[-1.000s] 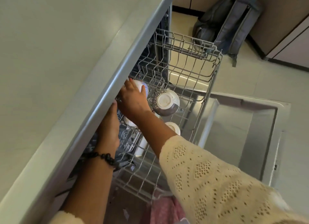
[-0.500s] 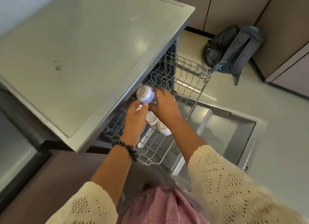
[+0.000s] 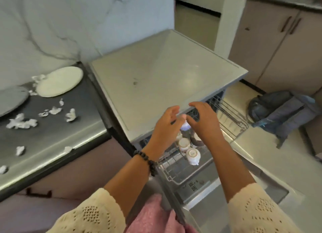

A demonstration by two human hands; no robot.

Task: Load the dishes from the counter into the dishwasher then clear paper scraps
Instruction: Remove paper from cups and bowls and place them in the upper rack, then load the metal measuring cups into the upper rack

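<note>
Both my hands hover over the pulled-out upper rack (image 3: 171, 175) of the dishwasher. My left hand (image 3: 166, 126) and my right hand (image 3: 203, 121) have loose, spread fingers and hold nothing. Between and below them sits a blue-and-white bowl (image 3: 185, 127), partly hidden by my hands. Two upturned white cups (image 3: 184, 144) (image 3: 192, 156) stand in the rack nearer to me. On the dark counter (image 3: 52, 138) at the left lie a white plate (image 3: 59, 81), a grey plate (image 3: 10, 100) and several crumpled paper scraps (image 3: 21, 123).
The dishwasher's grey top (image 3: 165, 71) juts out over the rack's far end. Its open door (image 3: 261, 165) lies flat at the lower right. A grey backpack (image 3: 282, 114) rests on the floor against beige cabinets (image 3: 278, 46).
My head has risen and turned left, bringing the counter with plates and scraps into view. Both hands have let go of the blue-and-white bowl and lifted off it with fingers spread.
</note>
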